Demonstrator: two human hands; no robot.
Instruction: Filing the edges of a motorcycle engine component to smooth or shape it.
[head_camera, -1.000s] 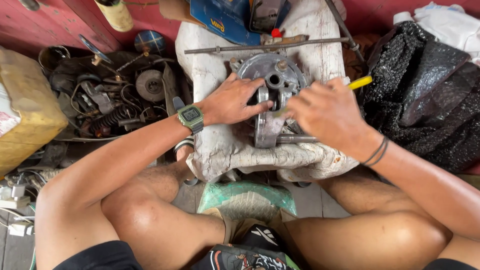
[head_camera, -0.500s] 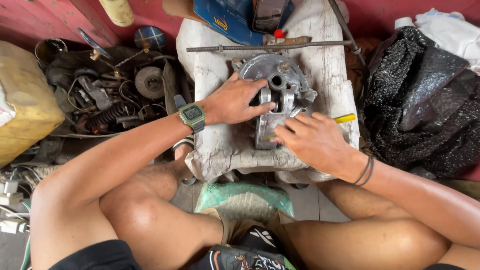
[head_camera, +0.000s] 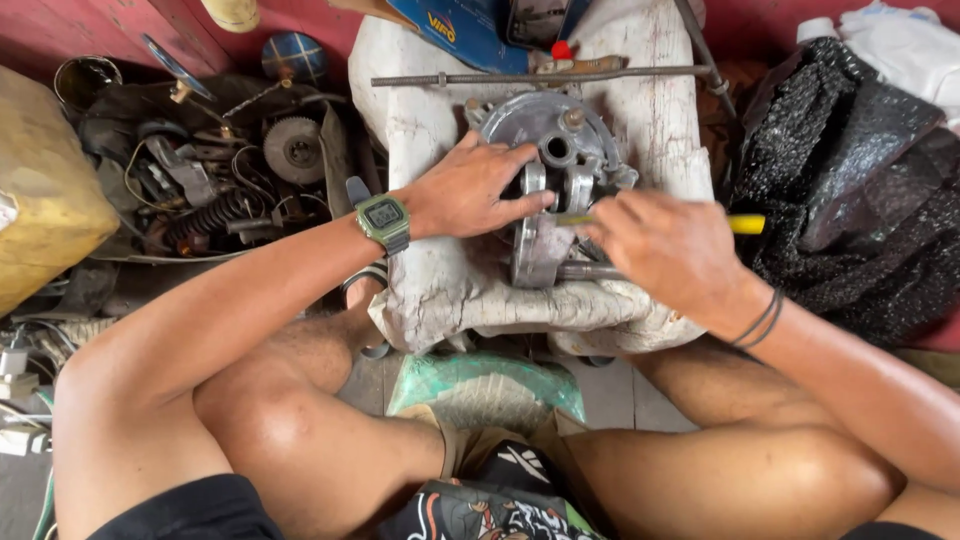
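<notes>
White worn block (head_camera: 430, 130), metal engine casing (head_camera: 545, 150) & long rod (head_camera: 520, 77) on it
</notes>
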